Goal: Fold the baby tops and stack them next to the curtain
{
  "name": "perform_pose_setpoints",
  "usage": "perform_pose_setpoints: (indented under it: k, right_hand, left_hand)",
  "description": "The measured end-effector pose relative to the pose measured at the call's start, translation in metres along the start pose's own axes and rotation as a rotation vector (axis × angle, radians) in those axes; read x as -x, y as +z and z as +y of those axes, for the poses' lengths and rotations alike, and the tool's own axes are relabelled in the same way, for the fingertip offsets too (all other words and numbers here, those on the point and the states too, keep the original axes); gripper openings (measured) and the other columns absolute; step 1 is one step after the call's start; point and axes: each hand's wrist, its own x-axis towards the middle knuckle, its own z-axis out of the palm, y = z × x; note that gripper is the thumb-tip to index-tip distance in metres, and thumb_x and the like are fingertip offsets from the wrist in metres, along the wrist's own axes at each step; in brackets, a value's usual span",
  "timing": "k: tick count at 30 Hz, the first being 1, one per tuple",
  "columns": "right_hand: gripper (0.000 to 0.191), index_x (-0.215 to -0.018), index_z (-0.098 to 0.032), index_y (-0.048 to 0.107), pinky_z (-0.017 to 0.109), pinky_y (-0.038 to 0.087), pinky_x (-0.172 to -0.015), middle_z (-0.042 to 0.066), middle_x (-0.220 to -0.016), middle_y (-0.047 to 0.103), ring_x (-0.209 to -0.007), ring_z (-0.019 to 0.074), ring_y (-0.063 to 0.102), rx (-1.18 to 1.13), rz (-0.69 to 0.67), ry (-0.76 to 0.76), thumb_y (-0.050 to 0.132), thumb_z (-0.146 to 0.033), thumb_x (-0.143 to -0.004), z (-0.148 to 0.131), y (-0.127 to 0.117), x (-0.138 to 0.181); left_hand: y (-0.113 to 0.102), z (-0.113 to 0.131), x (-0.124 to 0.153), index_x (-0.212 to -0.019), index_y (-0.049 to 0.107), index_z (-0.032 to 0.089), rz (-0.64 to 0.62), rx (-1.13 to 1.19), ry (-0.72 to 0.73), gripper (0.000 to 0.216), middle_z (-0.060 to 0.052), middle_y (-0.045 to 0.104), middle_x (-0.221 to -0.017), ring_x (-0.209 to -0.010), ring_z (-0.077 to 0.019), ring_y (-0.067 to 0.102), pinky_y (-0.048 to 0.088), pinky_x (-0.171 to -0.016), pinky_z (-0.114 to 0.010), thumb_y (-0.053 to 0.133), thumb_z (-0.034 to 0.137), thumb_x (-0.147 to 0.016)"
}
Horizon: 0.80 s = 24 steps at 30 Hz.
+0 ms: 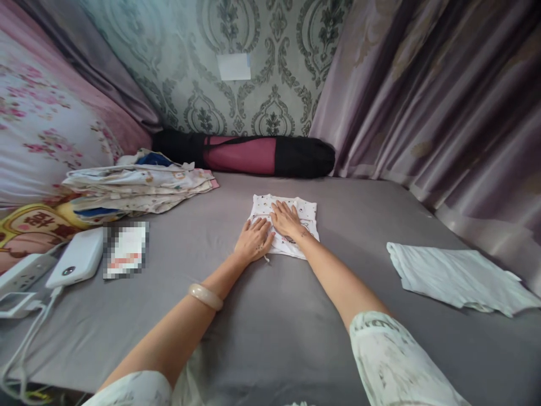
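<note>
A small white printed garment (306,210), folded into a rough square, lies on the grey sheet (270,316) in the middle of the view. My left hand (255,239) rests flat on its left side, fingers stretched out. Over its upper middle lies my right hand (286,219), palm down with the fingers spread. Both hands press on the cloth without gripping it. Part of the print is hidden under them. A thin white cord end shows at the lower edge by my left hand.
Stacked folded clothes (143,183) sit at the back left. A maroon and black rolled bag (240,155) lies along the wall. To the right is a folded white cloth (460,276). A white power bank (78,259), a power strip (27,273) and cables occupy the left edge.
</note>
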Motion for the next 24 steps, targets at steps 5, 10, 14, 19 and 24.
perform_pose_setpoints:
  k: [5, 10, 14, 19, 24]
  right_hand:
    - [0.054, -0.149, -0.019, 0.036, 0.052, 0.016, -0.116, 0.008, -0.159, 0.028, -0.145, 0.0275, 0.023, 0.005, -0.036, 0.0, 0.022, -0.039, -0.101, -0.001, -0.008, 0.0]
    - [0.051, -0.125, -0.018, 0.062, 0.054, 0.023, -0.111, 0.014, -0.137, 0.056, -0.128, 0.0303, 0.048, 0.058, -0.017, 0.018, 0.022, -0.038, -0.101, -0.012, -0.025, -0.012]
    - [0.053, -0.12, -0.013, 0.066, 0.051, 0.018, -0.115, 0.015, -0.142, 0.051, -0.132, 0.0297, 0.044, 0.086, 0.069, 0.01, 0.022, -0.035, -0.101, -0.02, -0.026, -0.03]
    - [0.054, -0.149, -0.012, 0.036, 0.045, 0.013, -0.118, 0.009, -0.157, 0.031, -0.147, 0.0245, 0.02, 0.045, -0.033, -0.097, 0.023, -0.033, -0.101, -0.021, -0.012, -0.047]
    - [0.058, -0.153, -0.012, 0.027, 0.043, 0.014, -0.119, 0.007, -0.16, 0.025, -0.148, 0.024, 0.016, 0.023, -0.09, -0.086, 0.019, -0.037, -0.101, -0.016, 0.0, -0.053]
  left_hand:
    - [0.001, 0.0, -0.001, -0.132, 0.05, 0.02, 0.016, 0.017, 0.003, 0.042, -0.011, 0.053, -0.142, -0.137, -0.0237, 0.042, 0.028, -0.115, -0.048, 0.034, 0.039, -0.098]
    - [-0.002, 0.002, -0.001, -0.131, 0.051, 0.018, -0.006, 0.034, -0.018, 0.042, -0.012, 0.051, -0.144, -0.138, -0.0251, 0.041, 0.028, -0.115, -0.049, 0.034, 0.038, -0.098]
    - [-0.003, 0.002, -0.001, -0.131, 0.05, 0.017, -0.012, 0.05, -0.016, 0.042, -0.013, 0.05, -0.144, -0.138, -0.0267, 0.04, 0.027, -0.115, -0.051, 0.038, 0.037, -0.096]
    - [0.003, -0.001, -0.002, -0.123, 0.053, 0.013, 0.048, 0.043, -0.026, 0.043, -0.019, 0.051, -0.141, -0.138, -0.0309, 0.039, 0.031, -0.114, -0.049, 0.045, 0.041, -0.092]
    - [0.009, -0.003, -0.002, -0.125, 0.049, 0.005, 0.069, 0.035, -0.049, 0.052, -0.027, 0.047, -0.14, -0.137, -0.0359, 0.039, 0.031, -0.113, -0.051, 0.047, 0.044, -0.091]
